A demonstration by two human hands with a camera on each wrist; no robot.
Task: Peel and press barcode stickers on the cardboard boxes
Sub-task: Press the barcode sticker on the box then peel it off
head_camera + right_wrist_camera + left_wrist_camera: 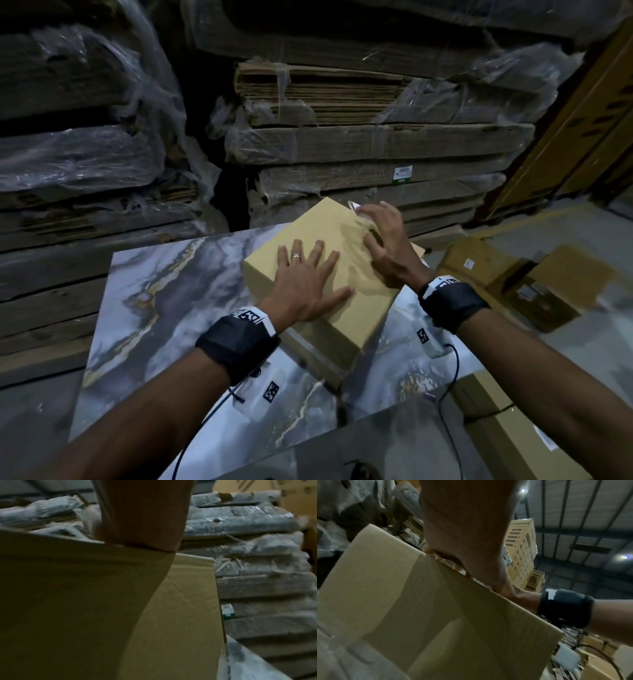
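Forearms reached in from the bottom of the head view, each wearing a black wrist strap, over a grey marbled table (164,291) on which one plain cardboard box (349,308) lay flat and turned at an angle. On the near half of the box top, the left hand (308,281) lay palm down with its fingers straight and spread, a ring on one finger, seemingly steadying the box. Just beyond it, toward the far right corner of the box, the right hand (383,243) rested with its fingers bent onto the cardboard; motion blur hid how they were set, and I could not tell whether they were pinching anything. A small pale scrap (354,205) showed at those fingertips near the box's far edge, possibly a sticker or its backing, too blurred to say which. The wrist views showed only cardboard and the heel of each hand. My reading is that the pressing step was in hand, with a label being rubbed down near that corner. The next move would likely call for a firm smoothing stroke, then lifting both hands clear to fetch a fresh sticker. To the right, on the floor, lay other boxes (534,284) bearing small labels. Farther back stood stacks of flattened cartons (359,102) wrapped in clear film.
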